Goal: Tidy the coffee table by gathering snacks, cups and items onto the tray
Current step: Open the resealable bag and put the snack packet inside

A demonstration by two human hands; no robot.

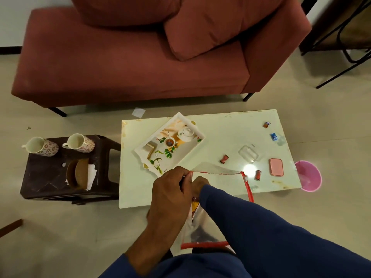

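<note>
Clear red-edged plastic bag: over the near edge of the coffee table, mouth pinched by curled fingers of left hand. Right hand mostly hidden behind it; grip cannot be told. Printed tray lies just beyond, candies scattered rightward.

1. I can read no text anywhere on my coffee table.
2. The blue candy wrapper near the table's far right edge bears white marks, too blurred to read.
3. A small dark mark on the tray is illegible.
</note>
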